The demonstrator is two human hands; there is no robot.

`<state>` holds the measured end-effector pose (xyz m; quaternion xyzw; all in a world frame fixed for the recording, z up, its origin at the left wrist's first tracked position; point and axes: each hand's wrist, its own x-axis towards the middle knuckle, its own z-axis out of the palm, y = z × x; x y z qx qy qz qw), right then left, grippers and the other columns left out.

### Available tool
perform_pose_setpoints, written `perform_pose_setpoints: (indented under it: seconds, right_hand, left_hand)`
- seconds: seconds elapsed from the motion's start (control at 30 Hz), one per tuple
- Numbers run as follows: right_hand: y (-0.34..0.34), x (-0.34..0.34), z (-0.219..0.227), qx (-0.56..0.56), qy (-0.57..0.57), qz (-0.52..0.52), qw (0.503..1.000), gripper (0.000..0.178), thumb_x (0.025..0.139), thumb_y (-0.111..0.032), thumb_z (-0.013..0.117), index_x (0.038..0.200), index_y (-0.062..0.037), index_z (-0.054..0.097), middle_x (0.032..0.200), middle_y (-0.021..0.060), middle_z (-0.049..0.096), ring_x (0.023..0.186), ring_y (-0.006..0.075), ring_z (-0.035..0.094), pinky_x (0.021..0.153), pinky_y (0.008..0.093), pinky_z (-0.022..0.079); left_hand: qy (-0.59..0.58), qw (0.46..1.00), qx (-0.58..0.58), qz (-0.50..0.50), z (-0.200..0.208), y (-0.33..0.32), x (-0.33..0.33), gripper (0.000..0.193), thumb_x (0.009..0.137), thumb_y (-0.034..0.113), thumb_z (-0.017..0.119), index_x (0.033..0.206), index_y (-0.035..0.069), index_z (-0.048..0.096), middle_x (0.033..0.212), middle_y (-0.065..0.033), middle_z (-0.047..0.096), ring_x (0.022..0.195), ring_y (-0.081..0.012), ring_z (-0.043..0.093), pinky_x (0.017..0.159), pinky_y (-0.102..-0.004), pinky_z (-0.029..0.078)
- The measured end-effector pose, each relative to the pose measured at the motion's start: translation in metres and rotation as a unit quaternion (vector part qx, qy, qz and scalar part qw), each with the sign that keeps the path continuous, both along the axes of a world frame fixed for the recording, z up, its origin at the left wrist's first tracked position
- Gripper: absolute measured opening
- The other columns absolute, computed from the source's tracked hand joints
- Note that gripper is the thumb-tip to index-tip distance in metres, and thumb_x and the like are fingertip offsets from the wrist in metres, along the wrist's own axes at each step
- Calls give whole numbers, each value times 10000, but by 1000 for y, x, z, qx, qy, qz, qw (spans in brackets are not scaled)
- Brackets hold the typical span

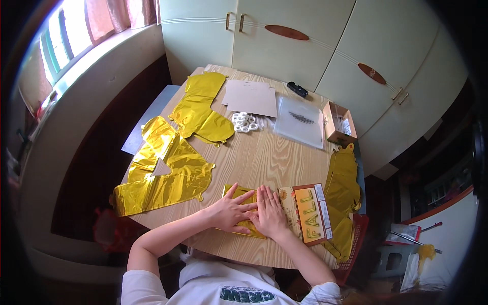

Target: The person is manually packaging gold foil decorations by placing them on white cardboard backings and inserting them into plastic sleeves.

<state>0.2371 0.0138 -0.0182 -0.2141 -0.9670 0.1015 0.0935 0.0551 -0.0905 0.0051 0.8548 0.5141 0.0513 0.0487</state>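
A folded piece of shiny gold foil (252, 231) lies flat at the table's near edge, mostly covered by my hands. My left hand (227, 210) rests on it with fingers spread wide. My right hand (271, 213) lies flat on the foil's right side, its fingers stretched out close together and its thumb near the left fingers. Neither hand grips anything. Right beside my right hand lies a printed card package (308, 213) with an orange panel, slightly tilted. Whether the foil under my palms is one sheet or layered is hidden.
Flat gold foil balloons lie at left (190, 173), far left (206, 109) and along the right edge (341, 178). Toward the back are white rings (244, 122), grey card sheets (251, 97), clear plastic bags (300, 122), a black object (297, 89) and an open box (339, 123).
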Motion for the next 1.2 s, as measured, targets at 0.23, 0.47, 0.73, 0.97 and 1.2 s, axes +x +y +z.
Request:
perform_pose_setpoints:
  seconds: [0.23,0.47,0.73,0.97,1.2]
  right_hand:
    - [0,-1,0,-1,8,-8,1000,891,949,-632,350,1506,43,178,1561,215,234,1474,322,171,1197,463,97]
    - [-2,-5,8,49,-37,-5,998,829,935,-638,388,1492,-29,308,1561,182,260,1467,313,194,1188,499,109]
    - [-2,-4,6,46,-34,-11,998,842,926,-635,411,1495,-27,294,1560,194,255,1466,321,194,1188,502,109]
    - [-4,-5,9,39,-65,-12,997,850,921,-652,395,1514,-56,265,1578,182,212,1478,315,149,1182,537,72]
    - [-4,-5,11,26,-81,-11,996,863,922,-672,369,1524,-68,237,1591,172,177,1485,317,116,1177,554,53]
  left_hand:
    - [-44,997,51,23,-1,-3,-9,812,902,712,361,1501,165,335,1554,-158,286,1449,-380,220,1156,-594,131]
    - [-22,993,61,96,-7,-12,-14,986,860,777,348,1478,9,312,1492,-312,298,1415,-482,223,1162,-536,179]
    - [-7,983,55,173,-1,-21,-4,1025,836,799,359,1443,-27,356,1455,-365,310,1381,-530,250,1148,-559,187]
    - [41,973,27,225,-5,-24,-22,1119,802,840,337,1447,-73,312,1499,-306,295,1438,-409,233,1147,-602,133]
    - [85,955,7,282,3,-22,-40,1127,824,826,301,1458,-105,263,1542,-257,255,1470,-366,164,1158,-602,68]
